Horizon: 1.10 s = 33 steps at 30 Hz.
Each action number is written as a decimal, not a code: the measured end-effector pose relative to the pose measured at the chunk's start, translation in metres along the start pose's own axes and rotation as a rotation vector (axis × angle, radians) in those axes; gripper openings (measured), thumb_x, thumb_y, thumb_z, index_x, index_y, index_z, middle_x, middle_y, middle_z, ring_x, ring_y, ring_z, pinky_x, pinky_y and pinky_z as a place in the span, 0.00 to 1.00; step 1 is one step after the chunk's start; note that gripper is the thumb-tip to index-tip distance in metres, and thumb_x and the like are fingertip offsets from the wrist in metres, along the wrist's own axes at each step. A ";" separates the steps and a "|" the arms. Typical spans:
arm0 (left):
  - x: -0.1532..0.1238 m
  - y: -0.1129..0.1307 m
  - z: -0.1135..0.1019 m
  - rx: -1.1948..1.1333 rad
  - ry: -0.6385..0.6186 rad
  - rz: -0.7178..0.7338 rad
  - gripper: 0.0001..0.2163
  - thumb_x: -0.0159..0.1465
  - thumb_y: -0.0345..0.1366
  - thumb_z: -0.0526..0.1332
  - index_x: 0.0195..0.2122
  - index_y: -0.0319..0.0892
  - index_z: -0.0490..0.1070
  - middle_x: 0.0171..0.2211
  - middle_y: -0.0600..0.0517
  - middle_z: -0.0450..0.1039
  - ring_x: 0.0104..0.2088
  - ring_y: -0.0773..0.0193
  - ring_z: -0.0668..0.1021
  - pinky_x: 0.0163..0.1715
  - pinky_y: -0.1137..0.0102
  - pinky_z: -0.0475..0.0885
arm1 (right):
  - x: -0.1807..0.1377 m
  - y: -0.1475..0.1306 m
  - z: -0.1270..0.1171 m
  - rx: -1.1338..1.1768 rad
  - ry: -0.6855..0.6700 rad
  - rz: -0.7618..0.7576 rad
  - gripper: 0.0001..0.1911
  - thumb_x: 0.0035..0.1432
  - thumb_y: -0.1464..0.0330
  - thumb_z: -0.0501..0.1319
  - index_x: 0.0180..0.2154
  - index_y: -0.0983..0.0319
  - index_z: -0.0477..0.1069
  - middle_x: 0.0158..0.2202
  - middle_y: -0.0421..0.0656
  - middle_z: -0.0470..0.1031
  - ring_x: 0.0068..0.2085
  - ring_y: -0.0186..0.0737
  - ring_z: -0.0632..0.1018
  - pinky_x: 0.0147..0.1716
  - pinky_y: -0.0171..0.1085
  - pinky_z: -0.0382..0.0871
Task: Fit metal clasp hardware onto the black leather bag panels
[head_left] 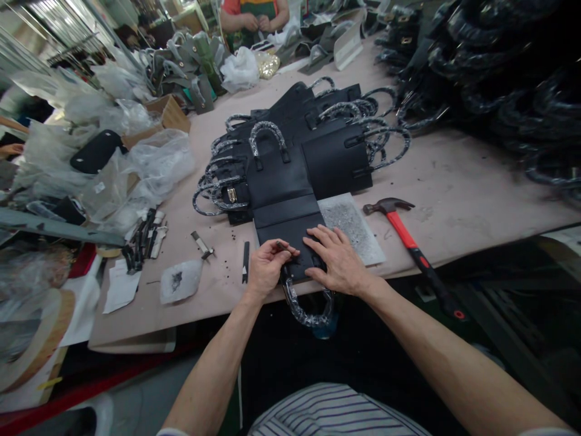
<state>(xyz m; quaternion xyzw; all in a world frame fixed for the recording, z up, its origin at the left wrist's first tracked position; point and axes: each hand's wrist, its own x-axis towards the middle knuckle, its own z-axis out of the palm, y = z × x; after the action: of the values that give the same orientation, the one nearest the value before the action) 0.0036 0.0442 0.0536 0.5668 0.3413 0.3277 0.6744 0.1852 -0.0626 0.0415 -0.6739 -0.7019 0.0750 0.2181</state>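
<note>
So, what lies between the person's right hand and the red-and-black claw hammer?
The head view shows part of the flat, grey-speckled white slab, then a strip of pinkish-beige tabletop, between the right hand and the hammer.

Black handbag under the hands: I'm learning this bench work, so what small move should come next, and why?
Probably align the small piece pinched in the left hand: that hand is near the wrapped handle, and the right hand rests spread on the handbag.

bag [284, 181]: smooth, matt, it looks like leather | handle [308, 319]: glossy, wrinkled clear plastic | hammer head [388, 206]: dark metal, smooth | board [351, 230]: surface is rough, pitted | table [454, 175]: matt surface
</note>
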 end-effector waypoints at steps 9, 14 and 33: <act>0.000 0.001 0.001 -0.015 -0.019 0.027 0.10 0.59 0.36 0.70 0.39 0.41 0.72 0.33 0.52 0.80 0.36 0.62 0.84 0.42 0.66 0.79 | 0.000 0.000 0.001 -0.005 0.003 -0.005 0.36 0.59 0.55 0.64 0.64 0.64 0.64 0.69 0.53 0.59 0.70 0.60 0.56 0.68 0.60 0.47; 0.001 -0.003 0.000 0.060 -0.047 0.068 0.06 0.61 0.32 0.66 0.40 0.41 0.73 0.33 0.52 0.81 0.36 0.63 0.84 0.41 0.68 0.78 | 0.000 -0.001 0.000 0.012 0.015 -0.009 0.35 0.59 0.57 0.64 0.64 0.64 0.65 0.68 0.54 0.59 0.70 0.61 0.56 0.67 0.61 0.48; -0.012 -0.002 0.010 0.361 0.065 0.218 0.02 0.64 0.32 0.62 0.36 0.42 0.74 0.33 0.52 0.81 0.35 0.64 0.82 0.41 0.69 0.77 | -0.001 0.000 0.001 0.001 0.025 -0.006 0.35 0.59 0.57 0.65 0.64 0.64 0.65 0.68 0.53 0.60 0.69 0.60 0.57 0.68 0.60 0.48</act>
<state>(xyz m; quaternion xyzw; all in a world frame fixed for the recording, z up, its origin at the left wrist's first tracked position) 0.0056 0.0284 0.0536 0.7012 0.3529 0.3504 0.5109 0.1846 -0.0632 0.0404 -0.6724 -0.7013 0.0662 0.2274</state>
